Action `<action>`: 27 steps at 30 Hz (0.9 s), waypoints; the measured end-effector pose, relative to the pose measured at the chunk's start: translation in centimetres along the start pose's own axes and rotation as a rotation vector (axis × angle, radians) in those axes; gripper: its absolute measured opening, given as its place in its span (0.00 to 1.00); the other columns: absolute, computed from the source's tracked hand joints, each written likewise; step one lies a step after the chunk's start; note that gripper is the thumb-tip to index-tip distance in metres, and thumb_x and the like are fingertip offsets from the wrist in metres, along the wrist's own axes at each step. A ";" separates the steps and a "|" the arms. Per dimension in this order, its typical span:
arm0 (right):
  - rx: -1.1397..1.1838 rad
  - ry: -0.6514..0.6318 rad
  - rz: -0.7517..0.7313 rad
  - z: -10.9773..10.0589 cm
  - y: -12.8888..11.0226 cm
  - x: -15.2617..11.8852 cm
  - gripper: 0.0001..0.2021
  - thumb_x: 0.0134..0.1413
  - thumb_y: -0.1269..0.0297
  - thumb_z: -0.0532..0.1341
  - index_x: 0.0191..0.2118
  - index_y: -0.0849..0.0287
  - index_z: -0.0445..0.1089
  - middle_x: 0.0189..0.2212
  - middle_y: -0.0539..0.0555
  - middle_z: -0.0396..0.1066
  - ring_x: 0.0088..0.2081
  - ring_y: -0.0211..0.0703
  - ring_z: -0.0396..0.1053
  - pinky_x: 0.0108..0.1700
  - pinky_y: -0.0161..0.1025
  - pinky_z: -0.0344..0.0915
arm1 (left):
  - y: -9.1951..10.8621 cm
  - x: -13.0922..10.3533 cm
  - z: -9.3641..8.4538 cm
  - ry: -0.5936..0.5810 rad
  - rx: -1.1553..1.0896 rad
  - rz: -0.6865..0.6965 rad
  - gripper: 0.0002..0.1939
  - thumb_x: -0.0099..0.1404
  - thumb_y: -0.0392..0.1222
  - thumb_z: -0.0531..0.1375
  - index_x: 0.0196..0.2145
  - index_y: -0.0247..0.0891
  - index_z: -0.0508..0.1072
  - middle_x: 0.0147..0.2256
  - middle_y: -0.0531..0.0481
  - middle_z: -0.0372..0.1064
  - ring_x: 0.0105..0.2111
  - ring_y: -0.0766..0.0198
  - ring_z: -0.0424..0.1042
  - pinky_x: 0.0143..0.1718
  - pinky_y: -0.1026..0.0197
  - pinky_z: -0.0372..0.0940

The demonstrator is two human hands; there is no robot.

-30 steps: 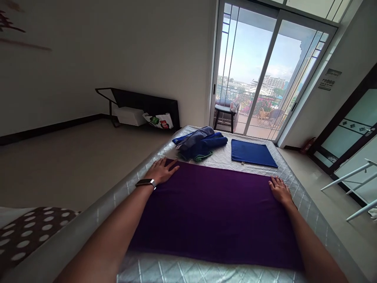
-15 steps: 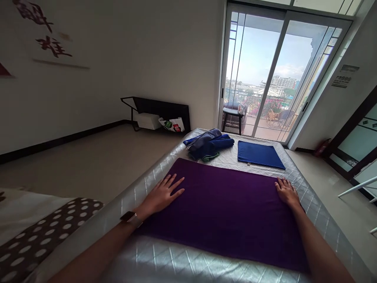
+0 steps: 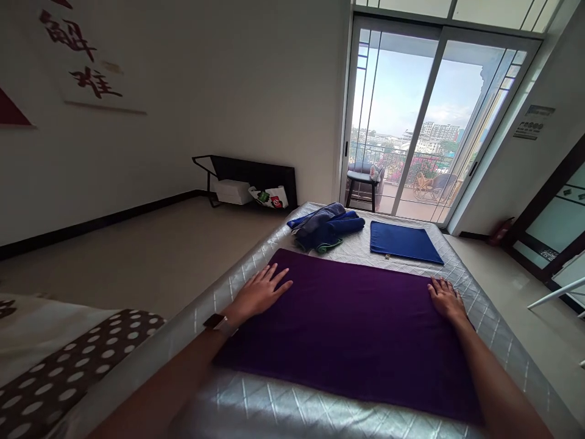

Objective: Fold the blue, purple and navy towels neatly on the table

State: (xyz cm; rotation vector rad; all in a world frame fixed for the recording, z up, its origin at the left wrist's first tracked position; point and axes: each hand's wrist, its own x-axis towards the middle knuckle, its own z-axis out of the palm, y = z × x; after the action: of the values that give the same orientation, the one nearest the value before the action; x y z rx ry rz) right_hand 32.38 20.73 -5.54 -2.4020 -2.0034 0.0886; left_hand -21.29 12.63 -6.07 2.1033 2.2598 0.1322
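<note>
Cloth [image 3: 356, 329], purple, flat on mattress [image 3: 274, 396], spanning left hand [image 3: 259, 292] to right hand [image 3: 446, 299] | left: fingers spread wide, grasping nothing | right: flattened, fingers close-set, nothing gripped | risk: uneven sideways palm drag could ruck fabric between them

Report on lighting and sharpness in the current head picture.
Head view: the glass door is brightest, the left wall dim; head view: the purple cloth looks darker toward its near edge, the mattress gleams below it; head view: the left forearm looks blurred low down, the left hand clearer.
</note>
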 end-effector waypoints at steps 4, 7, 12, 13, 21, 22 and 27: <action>-0.011 -0.007 0.000 0.1 0.1 0.1 0.30 0.69 0.50 0.38 0.73 0.47 0.44 0.73 0.50 0.40 0.73 0.50 0.38 0.71 0.57 0.41 | 2.2 4.1 -0.8 -0.010 0.011 0.097 0.37 0.70 0.66 0.40 0.69 0.45 0.56 0.71 0.46 0.47 0.71 0.50 0.43 0.69 0.45 0.41; -0.016 -0.018 0.009 0.1 0.2 0.1 0.30 0.69 0.50 0.38 0.73 0.48 0.44 0.74 0.51 0.40 0.73 0.51 0.37 0.70 0.56 0.41 | 2.3 6.5 -0.7 -0.035 0.000 0.027 0.37 0.70 0.65 0.41 0.70 0.45 0.53 0.71 0.44 0.46 0.71 0.50 0.44 0.69 0.44 0.41; -0.042 -0.014 0.024 0.2 0.2 0.2 0.30 0.69 0.50 0.38 0.73 0.48 0.44 0.73 0.52 0.41 0.72 0.52 0.40 0.70 0.57 0.43 | 0.1 8.3 0.7 -0.005 -0.047 -0.080 0.38 0.70 0.67 0.39 0.70 0.47 0.52 0.71 0.44 0.46 0.71 0.48 0.43 0.68 0.42 0.44; -0.047 -0.022 0.026 0.2 0.2 0.3 0.30 0.69 0.50 0.38 0.73 0.48 0.44 0.73 0.52 0.41 0.72 0.52 0.40 0.70 0.57 0.43 | -0.2 8.5 0.9 -0.007 -0.051 -0.103 0.39 0.69 0.67 0.39 0.70 0.47 0.51 0.71 0.44 0.45 0.71 0.48 0.43 0.68 0.43 0.44; -0.055 -0.088 0.068 -1.0 -0.3 1.0 0.30 0.69 0.52 0.36 0.73 0.49 0.42 0.73 0.55 0.41 0.72 0.54 0.41 0.69 0.59 0.44 | -0.9 9.5 1.9 0.038 -0.046 -0.205 0.37 0.70 0.65 0.39 0.70 0.49 0.51 0.71 0.42 0.46 0.71 0.49 0.44 0.68 0.41 0.43; -0.061 -0.094 0.096 -1.3 -0.5 1.0 0.30 0.69 0.53 0.37 0.73 0.50 0.44 0.73 0.56 0.42 0.72 0.55 0.41 0.69 0.59 0.44 | -0.8 9.5 2.0 0.048 -0.048 -0.209 0.37 0.70 0.65 0.39 0.70 0.49 0.52 0.71 0.43 0.46 0.71 0.49 0.44 0.68 0.41 0.42; -0.115 0.071 0.076 -2.6 -5.9 -0.6 0.29 0.68 0.62 0.41 0.70 0.61 0.55 0.69 0.65 0.53 0.70 0.61 0.49 0.68 0.58 0.47 | -0.2 8.9 1.8 0.085 -0.070 -0.215 0.35 0.70 0.63 0.40 0.70 0.49 0.53 0.71 0.44 0.47 0.71 0.49 0.45 0.69 0.40 0.40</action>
State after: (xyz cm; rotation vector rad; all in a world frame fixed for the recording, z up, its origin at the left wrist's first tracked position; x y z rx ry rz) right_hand 26.63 21.30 -2.68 -2.5108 -1.9389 -0.1132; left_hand -21.96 21.53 -7.74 1.8406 2.4719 0.2907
